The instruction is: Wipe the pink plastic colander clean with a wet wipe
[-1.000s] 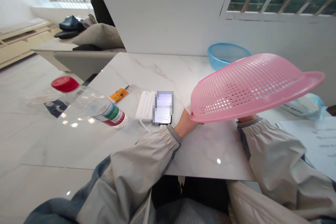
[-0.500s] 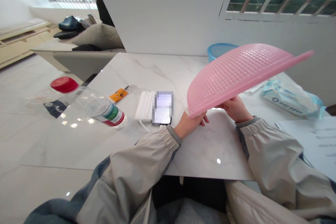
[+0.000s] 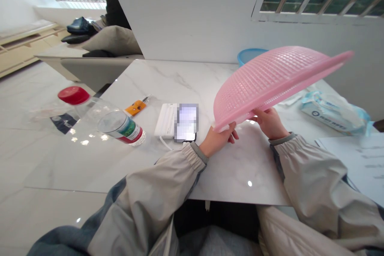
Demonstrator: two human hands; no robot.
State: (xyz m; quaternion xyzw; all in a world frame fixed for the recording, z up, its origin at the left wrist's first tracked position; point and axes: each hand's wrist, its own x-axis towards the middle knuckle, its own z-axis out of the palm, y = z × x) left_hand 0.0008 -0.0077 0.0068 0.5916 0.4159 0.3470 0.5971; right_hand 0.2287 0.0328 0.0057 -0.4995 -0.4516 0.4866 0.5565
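Note:
A pink plastic colander [image 3: 270, 76], full of small holes, is held tilted above the table with its rounded outside turned up and its right end higher. My left hand [image 3: 219, 140] is closed on the lower left part of its rim, and some of the fingers are hidden behind it. Along the near edge, my right hand [image 3: 270, 123] pinches the rim between thumb and fingers. Something small and white shows at the rim by my left hand; I cannot make out what it is. Behind the colander stands a blue basin [image 3: 247, 56], partly covered.
Left on the marble-patterned table [image 3: 180, 176] are a red-capped clear bottle [image 3: 129, 130], an orange tag [image 3: 135, 107], a white power bank [image 3: 165, 121] and a phone [image 3: 186, 123]. A wipes pack [image 3: 330, 116] and papers [image 3: 357, 160] lie right. A person [image 3: 115, 12] is beyond the partition.
The colander has tipped a little, its right end coming slightly left and up, and more of its inner side shows under the rim. Both hands stay nearly in place.

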